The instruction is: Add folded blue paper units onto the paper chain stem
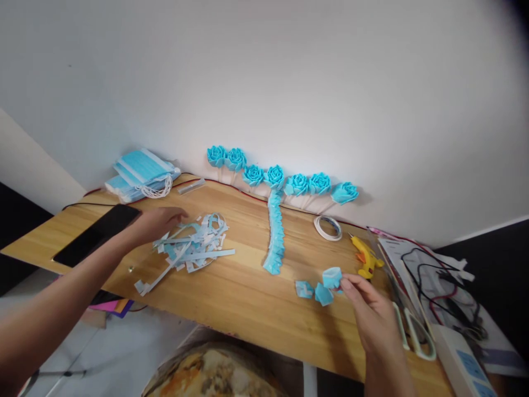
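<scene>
My right hand [367,309] pinches a small light-blue petal [332,277] between thumb and fingertips, just above the tabletop. Close under it lie loose blue petals [323,295], cut from mask-like fabric. On the left, my left hand [167,220] hovers at the edge of a heap of white and blue scrap strips [198,245]. Its fingers reach out and appear apart, with nothing visible in them. Between the hands runs a long overlapping row of blue petals [274,234]. Several blue fabric roses [275,176] on sticks lean against the wall.
A stack of face masks [142,171] stands at the back left, near a black phone [97,234]. To the right are a tape roll [328,227], a yellow glue gun [366,257], scissors [419,336], a power strip [463,361] and tangled black cables [446,298]. The wooden table's front edge is close.
</scene>
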`<state>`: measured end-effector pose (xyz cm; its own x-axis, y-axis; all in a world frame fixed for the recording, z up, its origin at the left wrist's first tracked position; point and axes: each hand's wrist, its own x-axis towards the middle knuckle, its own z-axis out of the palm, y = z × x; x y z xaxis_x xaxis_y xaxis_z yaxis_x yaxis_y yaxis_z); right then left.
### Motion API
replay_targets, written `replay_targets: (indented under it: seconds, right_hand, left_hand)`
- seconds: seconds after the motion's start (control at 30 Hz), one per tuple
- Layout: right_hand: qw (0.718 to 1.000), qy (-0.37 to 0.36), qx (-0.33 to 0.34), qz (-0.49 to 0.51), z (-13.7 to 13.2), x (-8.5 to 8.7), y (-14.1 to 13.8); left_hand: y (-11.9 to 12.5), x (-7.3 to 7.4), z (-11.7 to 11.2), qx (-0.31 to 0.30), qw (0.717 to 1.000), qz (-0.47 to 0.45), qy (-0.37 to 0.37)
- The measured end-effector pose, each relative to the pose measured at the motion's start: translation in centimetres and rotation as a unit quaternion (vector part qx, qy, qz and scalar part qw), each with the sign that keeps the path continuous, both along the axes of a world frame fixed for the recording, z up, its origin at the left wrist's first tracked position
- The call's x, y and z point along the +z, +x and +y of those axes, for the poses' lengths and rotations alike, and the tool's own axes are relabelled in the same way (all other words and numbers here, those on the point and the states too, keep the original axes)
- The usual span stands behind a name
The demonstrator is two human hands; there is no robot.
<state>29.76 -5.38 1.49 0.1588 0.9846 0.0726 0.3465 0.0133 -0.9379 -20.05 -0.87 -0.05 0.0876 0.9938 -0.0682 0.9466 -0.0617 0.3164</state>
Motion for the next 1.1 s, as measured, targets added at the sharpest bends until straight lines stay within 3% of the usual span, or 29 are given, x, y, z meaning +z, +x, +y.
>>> replay_targets:
  seconds: [0.1, 0.27, 0.37, 0.53, 0.7, 0.87, 1.1]
  right_hand:
    - [1.0, -0.015, 0.024, -0.002, 0.0, 0.4, -0.6]
    - [0.996, -0.022, 0.081, -0.03, -0.1, 1.3, -1.7]
    - [0.991, -0.017, 0.122, -0.057, -0.1, 1.8, -2.1]
    - [0.98, -0.008, 0.171, -0.1, -0.4, 2.4, -2.5]
    - [0.977, 0.005, 0.175, -0.12, -1.0, 2.8, -2.0]
    - [0.977, -0.017, 0.179, -0.114, -1.4, 2.1, -1.5]
    - [0.957, -0.077, 0.272, -0.07, -1.8, 0.6, -3.8]
  left_hand:
    - [2.0, 0.9, 0.9, -0.032, 0.997, 0.009, 0.075]
    - [6.9, 2.8, 0.6, -0.146, 0.978, -0.037, 0.147]
    - [10.8, 3.4, -0.4, -0.218, 0.963, -0.085, 0.13]
    - [15.8, 2.6, -0.3, -0.263, 0.956, -0.115, 0.061]
    - [17.4, 1.8, 0.9, -0.246, 0.963, -0.1, 0.05]
    - [18.4, 1.4, 0.5, -0.261, 0.963, -0.069, 0.014]
    - [19.6, -0.1, -0.1, -0.243, 0.969, -0.052, -0.013]
